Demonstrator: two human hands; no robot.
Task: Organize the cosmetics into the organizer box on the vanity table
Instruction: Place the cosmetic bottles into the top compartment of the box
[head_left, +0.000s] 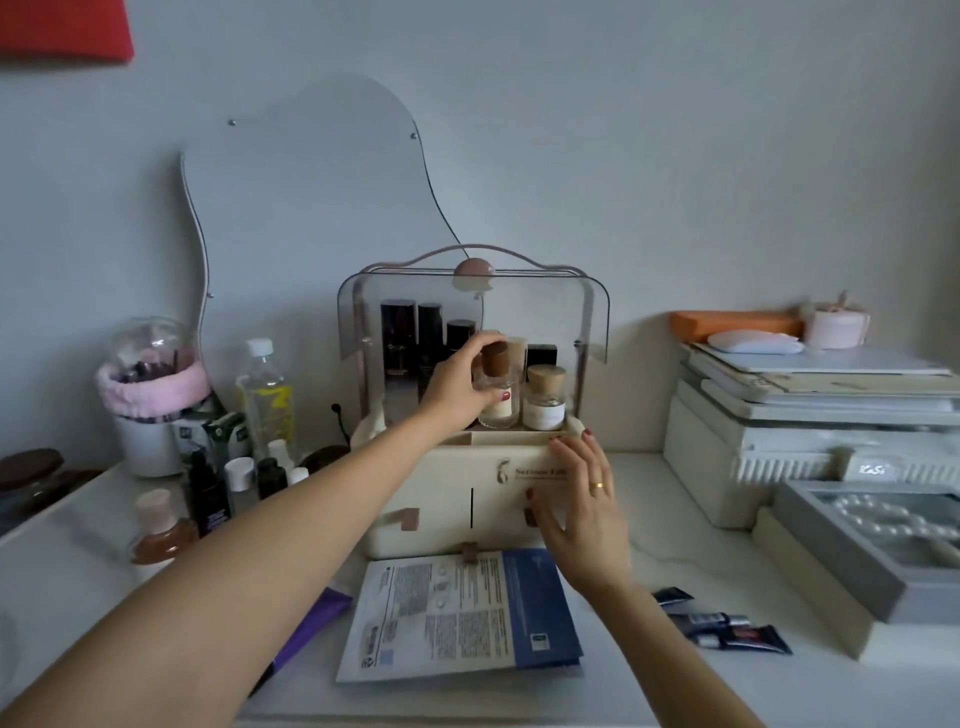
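We find the organizer box (457, 499) standing at the middle of the white vanity table (649, 691), against the wall: a cream body with two drawer fronts bearing brown pulls, printed lettering on its front, and a smoky transparent cover raised above an open upper compartment with a pink handle on top. Inside that compartment we note dark tall bottles (400, 343) at the rear left and a cork-capped jar (544, 397) with a pale label at the front right. The left hand (460, 379) grips a clear glass bottle (497, 400) with a cork stopper, fingers curled round its neck and thumb on its body; the bottle stands upright in the compartment, just beside the cork-capped jar. The right hand (579, 499) lies with straight fingers pressed flat on the box's front, holding nothing. Before the box lie printed sachets (457, 613) in a flat stack, with small dark tubes (727, 626) to their right. At the left of the table we record a cluster of small bottles (234, 478) and a water bottle (265, 395).
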